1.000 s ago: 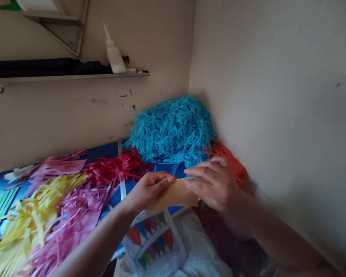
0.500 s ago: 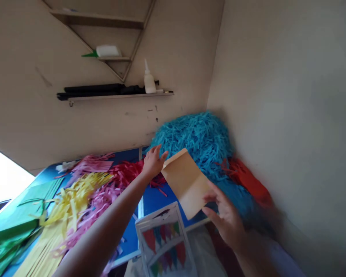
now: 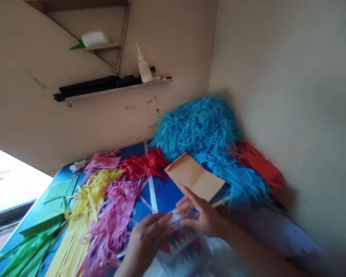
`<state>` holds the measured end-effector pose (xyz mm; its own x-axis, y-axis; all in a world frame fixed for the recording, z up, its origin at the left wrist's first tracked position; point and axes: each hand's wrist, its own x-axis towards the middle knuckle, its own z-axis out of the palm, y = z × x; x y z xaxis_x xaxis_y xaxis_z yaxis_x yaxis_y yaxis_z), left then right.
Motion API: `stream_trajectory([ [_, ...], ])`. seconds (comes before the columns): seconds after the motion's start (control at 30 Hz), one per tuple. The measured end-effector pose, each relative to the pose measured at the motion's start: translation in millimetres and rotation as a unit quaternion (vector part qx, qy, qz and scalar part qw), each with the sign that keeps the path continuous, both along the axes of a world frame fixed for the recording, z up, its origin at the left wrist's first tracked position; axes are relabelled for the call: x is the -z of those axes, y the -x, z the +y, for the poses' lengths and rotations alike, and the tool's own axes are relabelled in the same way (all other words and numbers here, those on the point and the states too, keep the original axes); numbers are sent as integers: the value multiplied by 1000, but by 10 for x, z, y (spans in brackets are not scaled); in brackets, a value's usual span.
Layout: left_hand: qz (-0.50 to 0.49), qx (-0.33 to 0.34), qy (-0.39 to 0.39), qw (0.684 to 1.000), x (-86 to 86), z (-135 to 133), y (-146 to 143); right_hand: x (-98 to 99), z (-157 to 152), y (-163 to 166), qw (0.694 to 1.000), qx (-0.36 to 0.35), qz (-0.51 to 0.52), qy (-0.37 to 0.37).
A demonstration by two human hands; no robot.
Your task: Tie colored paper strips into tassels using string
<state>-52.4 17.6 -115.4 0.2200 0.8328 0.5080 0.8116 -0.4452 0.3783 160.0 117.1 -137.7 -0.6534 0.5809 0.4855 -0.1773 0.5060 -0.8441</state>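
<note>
My left hand (image 3: pixel 151 232) is closed on the upper edge of a clear plastic packet (image 3: pixel 180 250) with a printed picture of colourful pennants. The packet is low in front of me and blurred by motion. Over its top edge is my right hand (image 3: pixel 203 217), fingers apart and forefinger stretched out; whether it touches the packet I cannot tell. Just beyond that hand, a tan, folded paper piece like an envelope (image 3: pixel 193 175) lies on the blue table (image 3: pixel 164 196). Its near edge is partly behind my right fingers.
Fringed paper in pink (image 3: pixel 115 215), yellow (image 3: pixel 93 188), green (image 3: pixel 43 234) and red (image 3: pixel 145 163) covers the left side. A big blue fringed heap (image 3: pixel 198 127) and an orange-red bundle (image 3: pixel 256 163) fill the corner. A wall shelf (image 3: pixel 118 90) carries a white bottle (image 3: pixel 144 69).
The tan paper has left my right hand and now lies on the table. My left hand has come back from the far side to the packet, and my right hand has moved in beside it.
</note>
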Motion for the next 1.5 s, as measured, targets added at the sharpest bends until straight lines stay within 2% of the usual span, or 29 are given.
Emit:
stream_trajectory([
  [0.07, 9, 11, -46, 999, -26, -162, -62, -7, -124, -75, 1000, -6, 18, 18],
  [0.17, 13, 14, -70, 997, -68, -320, -143, -12, -278, -177, 996, 11, 20, 85],
  [0.27, 22, 21, -75, 997, -72, -380, -195, -17, -355, -222, 985, 20, 28, 170],
  [0.4, 48, 31, -108, 992, -46, -386, -236, -29, -385, -261, 974, 21, 33, 222],
  [0.57, 29, 10, -146, 989, -114, -424, -322, 11, -412, -326, 976, 22, 70, 205],
  [0.8, 51, -42, -132, 989, -323, -530, -421, 22, -348, -298, 978, -19, 108, 180],
  [1.0, 67, -56, -86, 992, -211, -535, -423, 69, -325, -249, 977, -25, 88, 193],
  [1.17, 60, -21, -97, 993, -79, -541, -393, 84, -334, -274, 967, -9, 63, 249],
  [1.33, 80, -10, -91, 993, -10, -534, -358, 138, -281, -246, 965, -13, 51, 258],
  [1.43, 84, -19, -86, 992, -1, -540, -373, 77, -235, -320, 977, -3, 66, 203],
  [1.5, 84, -28, -82, 993, -5, -551, -394, -27, -260, -437, 982, 66, 100, 146],
])
